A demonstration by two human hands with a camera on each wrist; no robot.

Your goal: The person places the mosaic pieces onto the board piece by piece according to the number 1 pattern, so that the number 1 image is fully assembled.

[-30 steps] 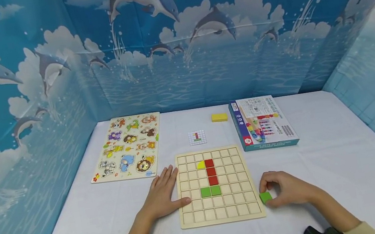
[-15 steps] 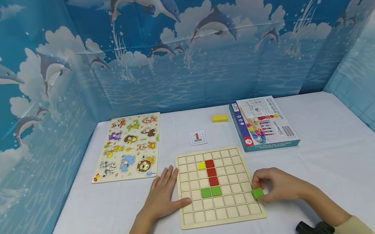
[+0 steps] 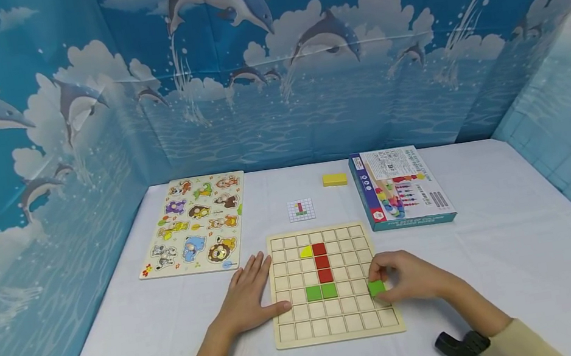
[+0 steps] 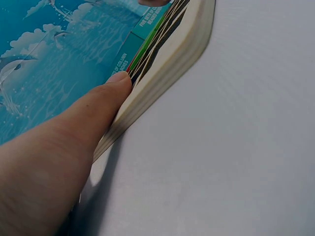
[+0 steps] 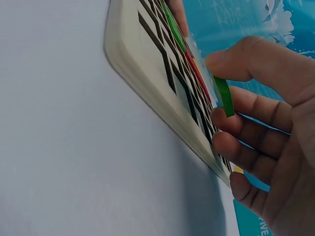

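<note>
My right hand (image 3: pixel 411 276) pinches a green square tile (image 3: pixel 376 288) between thumb and fingers, over the right columns of a wooden grid board (image 3: pixel 364 333). In the right wrist view the green tile (image 5: pixel 225 97) is tilted and held above the board's surface. My left hand (image 3: pixel 247 294) lies with straight fingers along the board's left edge, its thumb (image 4: pixel 110 91) on the rim. Set in the grid are a yellow piece (image 3: pixel 306 252), a column of red tiles (image 3: pixel 323 262) and two green tiles (image 3: pixel 321 292) side by side below them.
Behind the board lies a small pattern card (image 3: pixel 301 210), with a yellow block (image 3: pixel 334 179) further back. An animal puzzle board (image 3: pixel 193 225) is at the back left. At the back right rests a flat box (image 3: pixel 402 187). A dolphin-print curtain (image 3: pixel 275 112) surrounds the white table.
My right hand has carried the green tile leftward and slightly away from me, from beside the board's right edge to over its right columns. The left hand has stayed in place.
</note>
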